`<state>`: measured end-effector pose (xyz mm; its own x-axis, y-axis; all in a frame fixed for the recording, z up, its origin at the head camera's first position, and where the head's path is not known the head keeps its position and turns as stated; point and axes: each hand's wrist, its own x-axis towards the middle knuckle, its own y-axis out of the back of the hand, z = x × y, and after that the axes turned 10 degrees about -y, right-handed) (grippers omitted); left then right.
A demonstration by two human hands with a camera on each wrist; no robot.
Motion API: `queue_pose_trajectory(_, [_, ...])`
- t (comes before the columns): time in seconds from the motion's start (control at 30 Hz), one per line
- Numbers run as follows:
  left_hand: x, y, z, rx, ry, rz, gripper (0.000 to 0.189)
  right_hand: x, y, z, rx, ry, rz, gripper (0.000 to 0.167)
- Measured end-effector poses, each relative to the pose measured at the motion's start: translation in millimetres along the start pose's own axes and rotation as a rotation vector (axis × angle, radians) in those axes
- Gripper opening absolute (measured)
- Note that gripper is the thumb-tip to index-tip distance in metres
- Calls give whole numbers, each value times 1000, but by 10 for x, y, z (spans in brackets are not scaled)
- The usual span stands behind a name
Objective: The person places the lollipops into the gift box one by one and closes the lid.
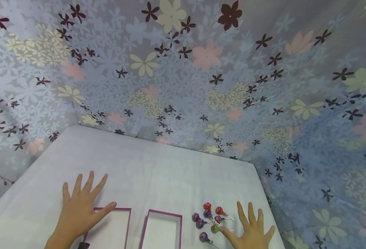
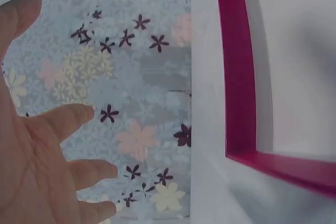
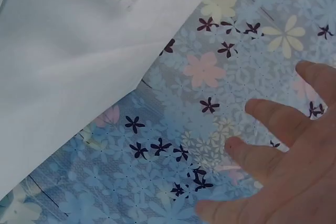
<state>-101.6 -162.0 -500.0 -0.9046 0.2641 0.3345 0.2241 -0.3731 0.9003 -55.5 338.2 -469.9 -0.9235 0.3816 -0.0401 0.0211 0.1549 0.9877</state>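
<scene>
My left hand (image 1: 78, 211) is held with its fingers spread, holding nothing, and overlaps the far left corner of a white box with a magenta rim (image 1: 128, 221). The left wrist view shows its spread fingers (image 2: 79, 174) beside that box's magenta wall (image 2: 239, 77). Fingers apart and straight, my right hand (image 1: 252, 233) is just right of several wrapped lollipops. Its thumb reaches close to a green lollipop (image 1: 215, 228). Red (image 1: 207, 206) and purple (image 1: 204, 237) lollipops lie around that one, white sticks pointing mostly rightward. The right wrist view shows nothing in that hand (image 3: 294, 166).
A second white box with a magenta rim (image 1: 165, 212) stands between the first box and the lollipops. Both boxes run past the lower frame edge. The white tabletop (image 1: 158, 169) ends at flower-patterned sheeting (image 1: 176, 86) behind and on both sides.
</scene>
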Motion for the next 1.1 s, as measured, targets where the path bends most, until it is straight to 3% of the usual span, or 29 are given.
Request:
queue_pose_trajectory(0.07, [0, -17, 13, -35, -21, -13, 95, -18, -34, 10, 19, 57, 56, 102])
queue_pose_trajectory(0.17, [10, -64, 70, -158, -83, -38, 88, -38, -80, 14, 38, 166, 108, 87])
queue_pose_trajectory(0.3, [8, -153, 233, -323, -197, -78, 81, -53, -185, -1, 21, 273, 65, 73])
queue_pose_trajectory(0.37, [9, -209, 334, -352, -260, -81, 86, -65, -257, -11, 1, 302, 51, 68])
queue_pose_trajectory(0.47, [28, -306, 479, -362, -345, -63, 104, -95, -339, -26, -29, 324, 61, 59])
queue_pose_trajectory(0.67, [56, -532, 670, -314, -437, -41, 134, -124, -395, -57, -47, 317, 35, 45])
queue_pose_trajectory(0.83, [64, -648, 758, -253, -527, -33, 137, -119, -459, -23, -12, 382, 56, 41])
queue_pose_trajectory(1.1, [34, -718, 781, -267, -590, -11, 135, -115, -480, -5, 30, 452, -6, 34])
